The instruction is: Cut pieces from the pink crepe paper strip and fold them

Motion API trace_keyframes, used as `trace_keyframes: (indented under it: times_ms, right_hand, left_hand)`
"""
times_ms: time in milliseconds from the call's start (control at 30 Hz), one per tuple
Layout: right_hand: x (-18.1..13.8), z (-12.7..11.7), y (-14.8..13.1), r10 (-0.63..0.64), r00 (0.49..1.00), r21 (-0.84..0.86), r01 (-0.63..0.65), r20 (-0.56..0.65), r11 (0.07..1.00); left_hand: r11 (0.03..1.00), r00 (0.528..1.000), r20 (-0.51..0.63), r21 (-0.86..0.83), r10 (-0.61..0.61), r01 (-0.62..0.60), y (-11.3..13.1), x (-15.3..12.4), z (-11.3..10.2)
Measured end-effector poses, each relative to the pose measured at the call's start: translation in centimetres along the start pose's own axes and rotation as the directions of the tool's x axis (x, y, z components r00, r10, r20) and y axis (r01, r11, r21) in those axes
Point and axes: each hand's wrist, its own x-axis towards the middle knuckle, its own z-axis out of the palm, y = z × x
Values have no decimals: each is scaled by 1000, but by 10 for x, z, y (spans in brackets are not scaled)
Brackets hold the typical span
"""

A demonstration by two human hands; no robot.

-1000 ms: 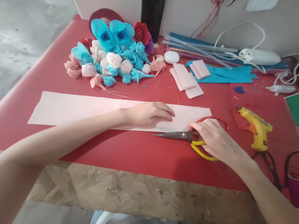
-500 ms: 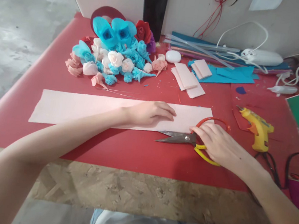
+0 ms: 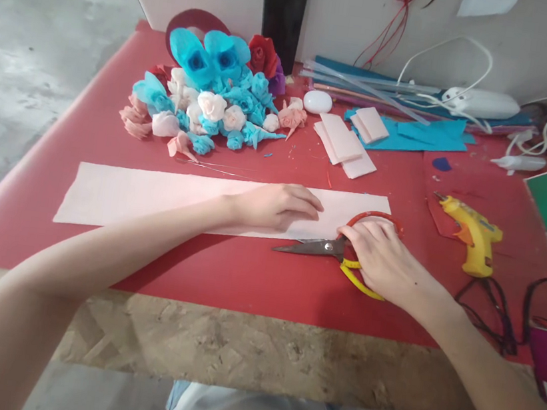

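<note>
A long strip of pale pink crepe paper (image 3: 154,196) lies flat across the red-covered table (image 3: 253,283). My left hand (image 3: 286,205) rests on it, palm down, fingers stretched out and slightly bent. In my right hand (image 3: 374,245) is a pair of scissors (image 3: 331,247) with one red and one yellow handle loop. Their dark blades point left at the strip's near edge. One blade is mostly hidden under the paper; the other shows in front of the edge.
Blue, white, pink and red paper flowers (image 3: 210,108) are heaped at the back left. Folded pink paper pieces (image 3: 340,140) lie beyond the strip. A yellow glue gun (image 3: 471,234) with a black cord is at the right. A white power strip (image 3: 483,105) sits at the back.
My right hand and the scissors have moved a little left along the strip's near edge, and the blades are closer together. My left hand has stayed in place.
</note>
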Motion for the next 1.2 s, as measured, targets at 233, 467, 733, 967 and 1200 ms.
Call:
trace_keyframes:
  times_ms: [233,467,733,967,1200]
  right_hand:
    - [17,-4,-5,-18,999,-15,18,-40,1000]
    - [22,-7,-5,-35,999,8,35,-17,999]
    - [24,-12,1,-9,998,147,-1,65,989]
    - [23,-17,3,-31,999,145,25,40,989]
    - [20,-17,3,-111,994,147,109,3,983]
  left_hand:
    - [1000,999,-44,-8,-28,27,3,1,0]
    - [999,998,-53,4,-38,38,2,1,2]
    - [999,997,-59,2,-44,45,2,1,4]
    - [998,997,-51,4,-64,64,2,0,4]
    - [995,993,-62,-16,-102,101,5,0,5]
